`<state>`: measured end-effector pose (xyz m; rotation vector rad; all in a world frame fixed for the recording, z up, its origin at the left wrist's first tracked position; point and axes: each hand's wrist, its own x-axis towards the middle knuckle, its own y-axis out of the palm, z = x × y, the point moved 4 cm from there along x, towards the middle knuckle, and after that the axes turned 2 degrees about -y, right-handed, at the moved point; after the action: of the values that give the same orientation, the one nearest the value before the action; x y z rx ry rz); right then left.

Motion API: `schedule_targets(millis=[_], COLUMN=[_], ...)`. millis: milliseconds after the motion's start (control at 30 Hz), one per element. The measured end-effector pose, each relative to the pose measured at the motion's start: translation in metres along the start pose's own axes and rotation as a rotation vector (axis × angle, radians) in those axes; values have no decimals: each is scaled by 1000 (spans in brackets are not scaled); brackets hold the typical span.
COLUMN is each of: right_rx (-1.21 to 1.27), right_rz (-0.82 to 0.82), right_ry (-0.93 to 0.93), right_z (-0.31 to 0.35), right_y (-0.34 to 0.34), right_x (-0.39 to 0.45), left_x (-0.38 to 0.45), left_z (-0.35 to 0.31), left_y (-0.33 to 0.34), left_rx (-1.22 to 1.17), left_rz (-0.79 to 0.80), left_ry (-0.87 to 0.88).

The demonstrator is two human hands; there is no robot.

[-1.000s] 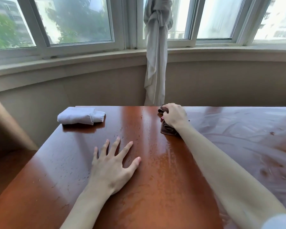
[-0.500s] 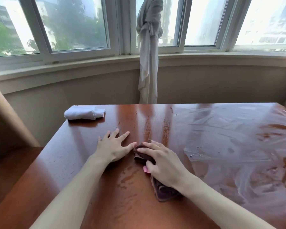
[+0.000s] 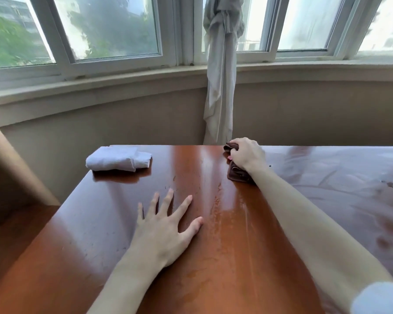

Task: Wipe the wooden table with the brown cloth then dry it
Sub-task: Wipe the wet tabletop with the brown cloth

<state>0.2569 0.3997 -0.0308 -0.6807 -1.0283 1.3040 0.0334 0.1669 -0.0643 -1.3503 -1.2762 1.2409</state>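
The wooden table (image 3: 104, 223) is glossy reddish brown, with wet streaks down its middle and smeared film on its right half. My right hand (image 3: 247, 155) grips the brown cloth (image 3: 237, 174) at the table's far edge, arm stretched out; the cloth shows in front of and behind the hand. My left hand (image 3: 166, 225) lies flat on the table with fingers spread, nearer to me and left of the wet streak. A folded white cloth (image 3: 117, 159) rests at the far left corner.
A knotted grey curtain (image 3: 220, 87) hangs from the window just behind the table's far edge. A curved wall and window sill (image 3: 100, 87) run behind. A tan upholstered piece (image 3: 7, 166) stands at the left of the table.
My right hand has pushed the brown cloth from the table's middle back out to the far edge. My left hand stays flat on the table.
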Motion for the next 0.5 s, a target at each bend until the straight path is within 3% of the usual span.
schedule_targets(millis=[200,500], right_rx=[-74,24], right_rz=[10,174], right_ry=[-18,-294], right_z=[8,53], right_y=[5,-19], right_x=[4,-195], left_x=[4,8], left_z=[1,-1], left_y=[-2,-16], left_rx=[3,2], left_rz=[39,104], left_ry=[-9,-9])
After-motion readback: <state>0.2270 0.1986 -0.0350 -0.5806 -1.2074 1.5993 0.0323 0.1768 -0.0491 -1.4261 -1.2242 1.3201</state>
